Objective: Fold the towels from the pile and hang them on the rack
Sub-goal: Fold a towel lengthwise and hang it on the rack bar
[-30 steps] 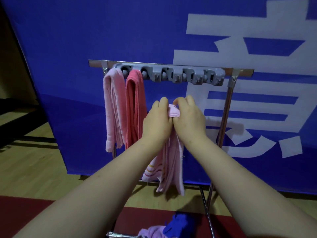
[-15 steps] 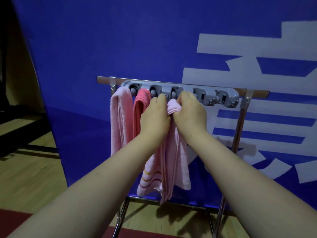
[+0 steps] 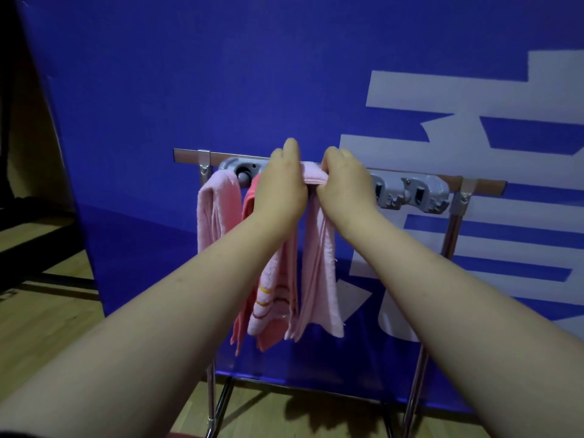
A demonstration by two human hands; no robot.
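Where pale wooden floorboards (image 3: 47,327) met a smooth blue fabric backdrop (image 3: 221,90) printed with white characters, a shiny chrome tube rack (image 3: 455,235) stood. The left hand (image 3: 278,188) and right hand (image 3: 344,184) kept their fingers (image 3: 289,150) curled, pinching between them the folded top of a soft pale pink terry towel (image 3: 319,279) at the rack's grey moulded plastic clip bar (image 3: 420,194). Its striped end dangled below the fingers. Just left of them hung a coral towel (image 3: 249,200), and beyond it a light pink towel (image 3: 218,210).

A blue banner (image 3: 221,90) with white lettering (image 3: 442,93) fills the background; wooden floor (image 3: 38,327) lies beneath it.
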